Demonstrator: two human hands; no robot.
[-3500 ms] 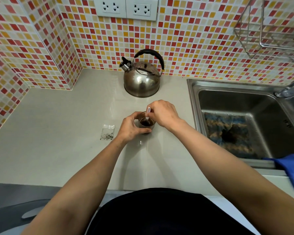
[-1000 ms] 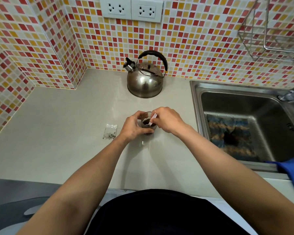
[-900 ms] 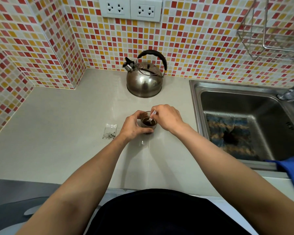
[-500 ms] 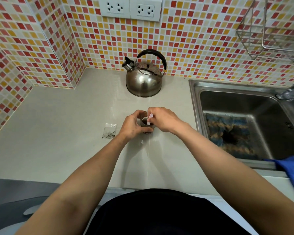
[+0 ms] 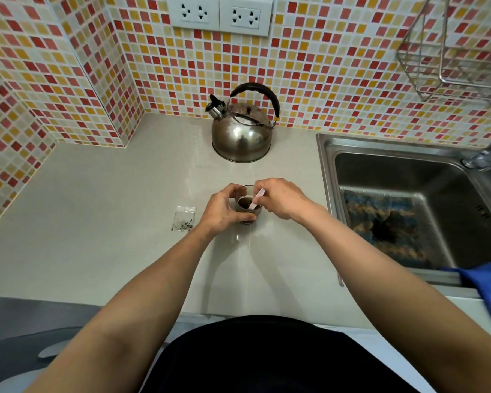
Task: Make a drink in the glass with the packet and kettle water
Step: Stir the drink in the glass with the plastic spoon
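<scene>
A small clear glass (image 5: pixel 247 204) holding dark brown liquid stands on the beige counter (image 5: pixel 111 194). My left hand (image 5: pixel 220 209) wraps around its left side. My right hand (image 5: pixel 281 197) pinches a small white spoon (image 5: pixel 258 197) whose tip dips into the drink. A clear, nearly empty packet (image 5: pixel 183 218) with a few dark grains lies flat to the left of the glass. The steel kettle (image 5: pixel 241 129) with a black handle sits behind, near the tiled wall.
A steel sink (image 5: pixel 408 199) with a dark patterned mat lies to the right, a tap (image 5: pixel 485 154) at its far side. A blue cloth (image 5: pixel 488 287) hangs over the sink's front edge. A wire rack (image 5: pixel 451 52) hangs on the wall upper right. Sockets sit above the kettle.
The spoon's handle has swung around inside the glass from frame to frame, with my right hand shifting slightly. My left hand has stayed on the glass.
</scene>
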